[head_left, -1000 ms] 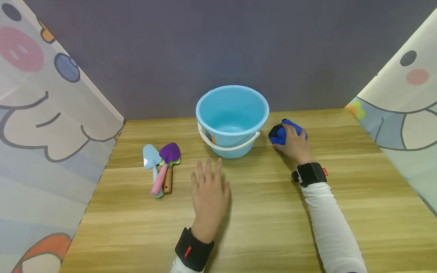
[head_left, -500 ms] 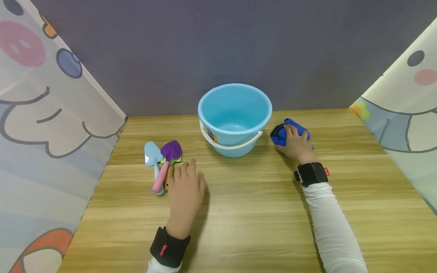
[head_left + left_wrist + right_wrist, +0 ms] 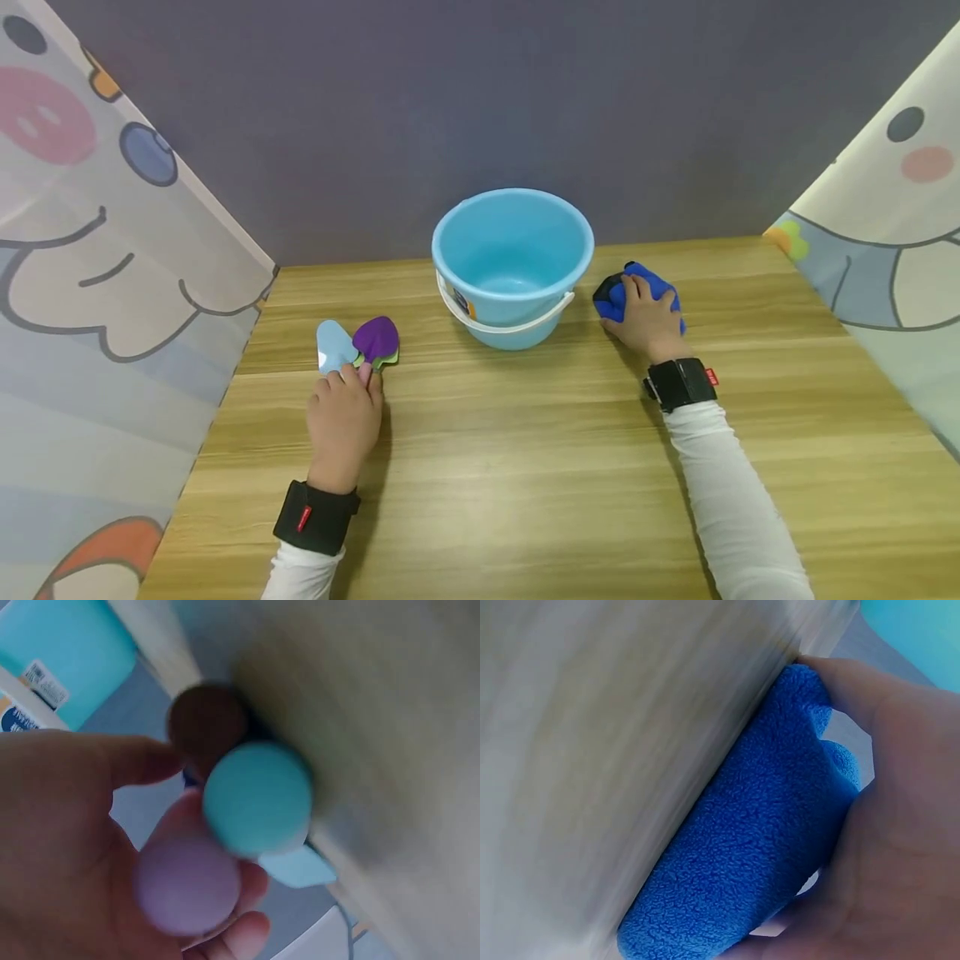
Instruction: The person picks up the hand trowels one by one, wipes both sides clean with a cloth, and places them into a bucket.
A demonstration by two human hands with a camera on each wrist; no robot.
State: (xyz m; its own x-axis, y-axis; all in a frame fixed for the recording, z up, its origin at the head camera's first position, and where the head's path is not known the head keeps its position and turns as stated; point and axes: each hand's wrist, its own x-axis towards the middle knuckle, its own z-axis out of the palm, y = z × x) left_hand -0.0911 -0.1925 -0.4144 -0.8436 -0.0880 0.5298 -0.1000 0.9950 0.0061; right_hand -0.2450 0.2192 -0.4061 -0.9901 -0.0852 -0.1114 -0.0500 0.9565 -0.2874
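The left hand (image 3: 345,423) gripped three trowel handles (image 3: 257,796) — the right hand (image 3: 649,323), a blue fleecy bundle (image 3: 739,825) near the bucket (image 3: 519,312).

Grey wall (image 3: 480,100) (fabric, perhaps) behind wood-grain table (image 3: 510,467).

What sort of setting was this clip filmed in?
Probably a staged tabletop booth rather than a lived-in room: a wood-grain table is bordered by a plain dark back panel and cartoon-printed side panels.
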